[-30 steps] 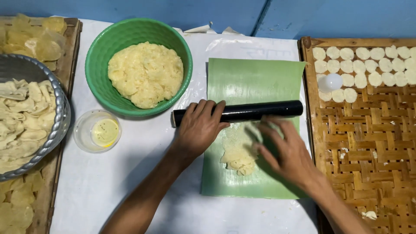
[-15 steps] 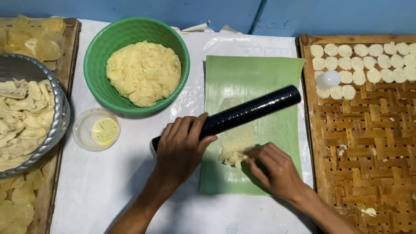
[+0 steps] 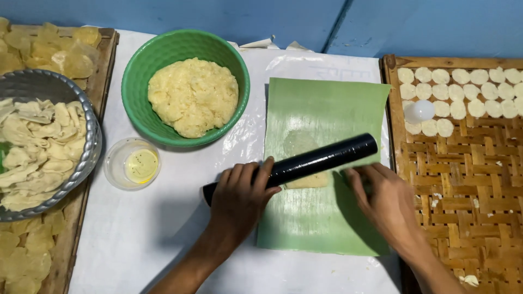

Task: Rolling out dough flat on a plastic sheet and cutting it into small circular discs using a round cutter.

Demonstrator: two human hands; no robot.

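A black rolling pin (image 3: 321,159) lies slanted across a green leaf sheet (image 3: 321,120) on the white table cover. My left hand (image 3: 239,198) presses on the pin's left end with fingers laid over it. My right hand (image 3: 384,201) rests flat on the leaf at the pin's right, fingers spread, holding nothing. A flattened piece of yellow dough (image 3: 308,181) shows under the pin, with a thin pale pressed patch above it.
A green bowl (image 3: 139,71) of yellow dough stands at the back. A small clear cup (image 3: 132,163) of yellow liquid is left of my hand. A metal bowl (image 3: 90,117) of pale chips sits far left. A woven tray (image 3: 452,179) with white dough discs is on the right.
The pin has rolled toward me and back over the dough, tilting with its right end higher. My right hand slid to the leaf's right side. The dough is flatter.
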